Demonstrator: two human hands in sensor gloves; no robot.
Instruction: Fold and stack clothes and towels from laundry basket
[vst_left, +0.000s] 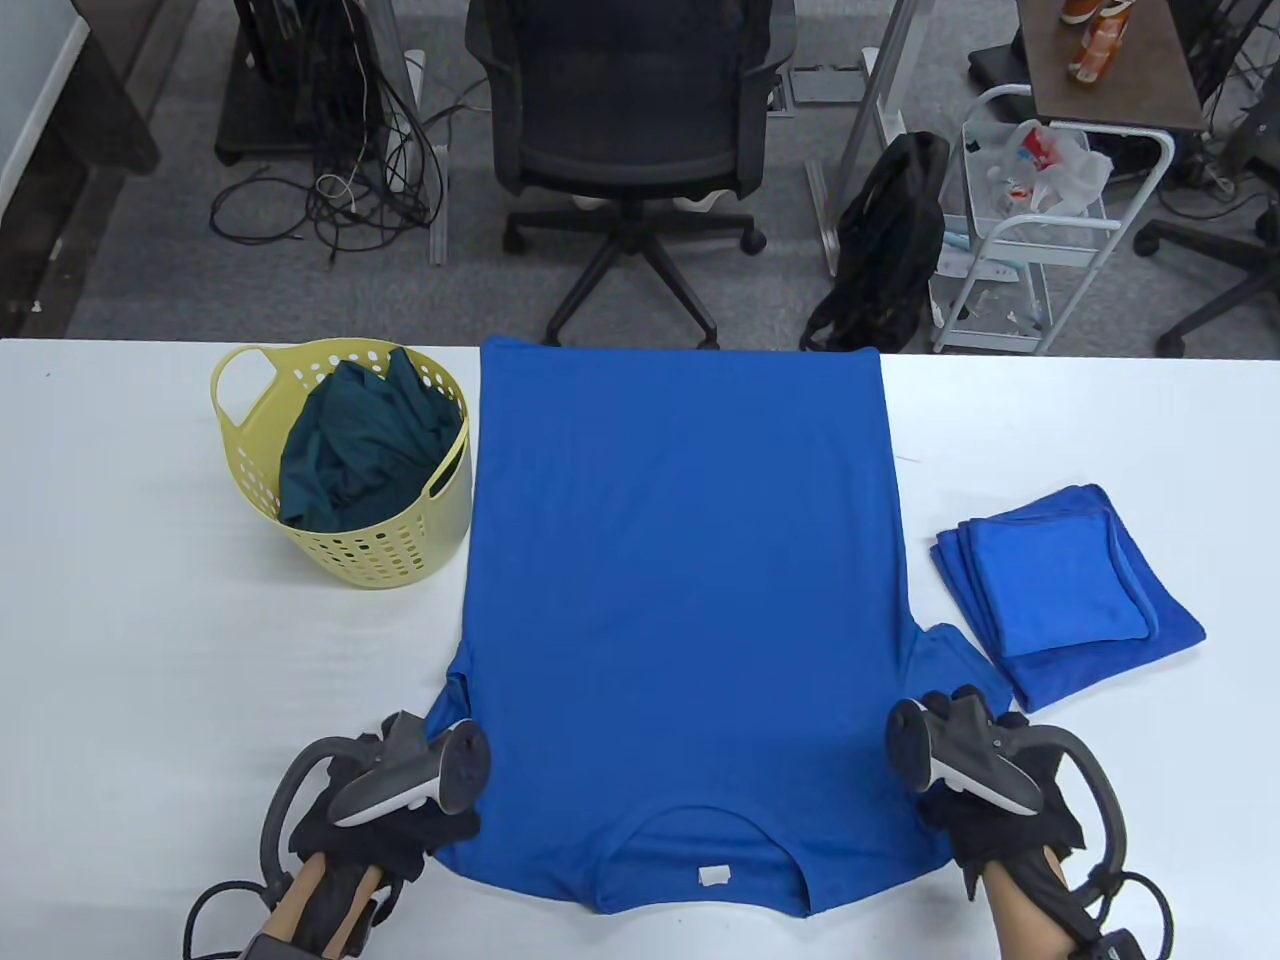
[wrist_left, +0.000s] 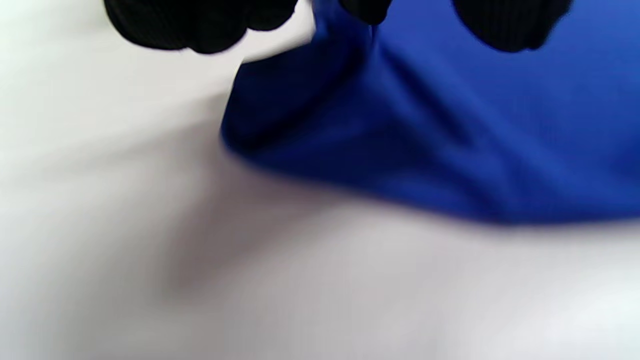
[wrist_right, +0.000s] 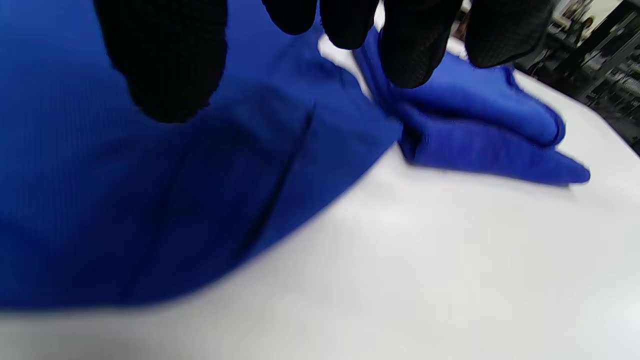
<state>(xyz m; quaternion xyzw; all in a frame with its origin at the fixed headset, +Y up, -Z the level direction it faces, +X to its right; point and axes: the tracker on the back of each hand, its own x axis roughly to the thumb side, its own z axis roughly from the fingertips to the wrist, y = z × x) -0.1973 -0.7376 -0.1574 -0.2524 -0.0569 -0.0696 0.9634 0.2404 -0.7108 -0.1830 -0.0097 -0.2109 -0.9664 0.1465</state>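
A: Starting at the near edge of the white table: what are the hands doing?

B: The left hand sits at the near left corner of the blue T-shirt, by the shoulder and sleeve. The right hand mirrors it at the near right corner. Each carries a grey tracker on its back.

A: Are they gripping the fabric?

B: I cannot tell. In the left wrist view the gloved fingers hang over the edge of the shirt, which bunches up a little beneath them, but the contact itself is cut off by the frame and blurred. In the right wrist view the fingers hang spread over the shirt, and whether they pinch it is not visible.

A: How does the shirt lie?

B: Flat and spread out in the middle of the table, collar and white label toward the near edge, hem reaching the far edge. The short sleeves poke out beside each hand.

A: What is to the right?

B: Folded blue towels, a smaller one stacked on a larger one, just beside the right sleeve; the right wrist view shows them close to the shirt's edge.

A: And farther left?

B: A yellow laundry basket stands upright just beside the shirt's left edge, holding a crumpled dark green garment.
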